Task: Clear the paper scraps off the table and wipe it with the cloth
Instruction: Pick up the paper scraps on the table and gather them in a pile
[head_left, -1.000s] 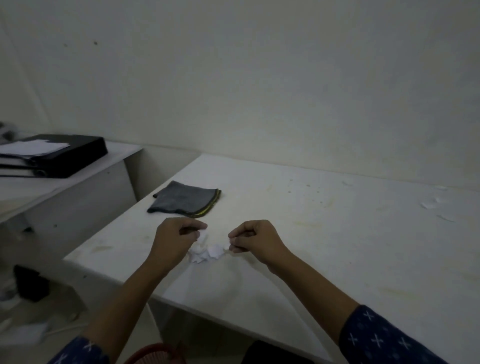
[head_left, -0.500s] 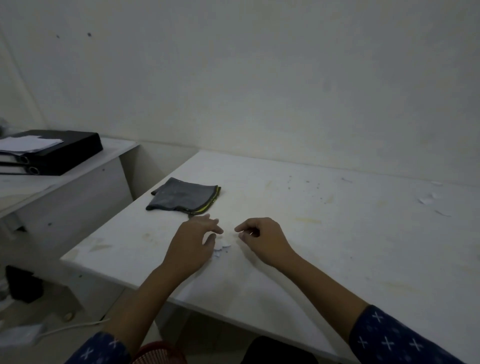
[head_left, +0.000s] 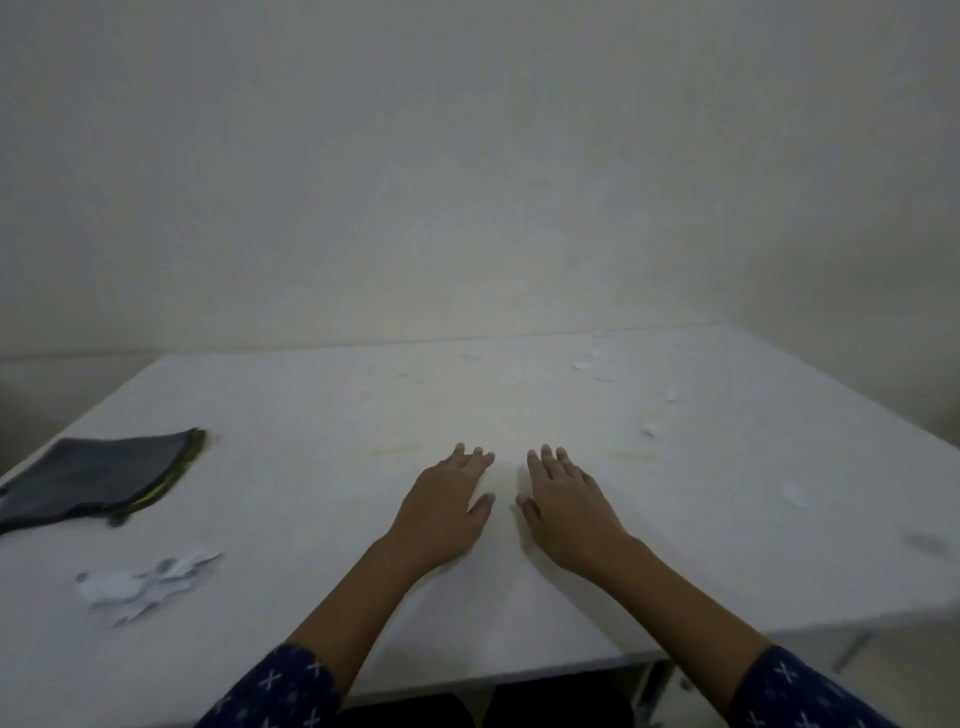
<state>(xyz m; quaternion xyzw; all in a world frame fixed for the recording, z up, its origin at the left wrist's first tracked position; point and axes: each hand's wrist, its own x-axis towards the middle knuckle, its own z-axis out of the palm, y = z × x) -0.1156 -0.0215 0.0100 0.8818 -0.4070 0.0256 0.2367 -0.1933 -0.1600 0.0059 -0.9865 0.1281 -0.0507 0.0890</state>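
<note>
My left hand (head_left: 447, 504) and my right hand (head_left: 566, 501) hover palm-down side by side over the middle of the white table (head_left: 322, 415), fingers apart and holding nothing. A small heap of white paper scraps (head_left: 140, 584) lies near the table's front left, well left of my left hand. The folded grey cloth (head_left: 98, 475) with a yellow edge lies at the left edge. More single paper scraps are scattered on the right: one scrap (head_left: 793, 493) to the right of my right hand, and others (head_left: 587, 364) near the back.
A pale wall runs along the table's far edge and meets another wall at the right. The table's front edge is just below my forearms, with a metal leg (head_left: 852, 649) under the right corner. Faint yellowish stains (head_left: 631, 456) mark the surface.
My view has turned right, so the cloth and the scrap heap now sit far left. Both hands have let go of the scraps, spread their fingers and moved right to the table's middle.
</note>
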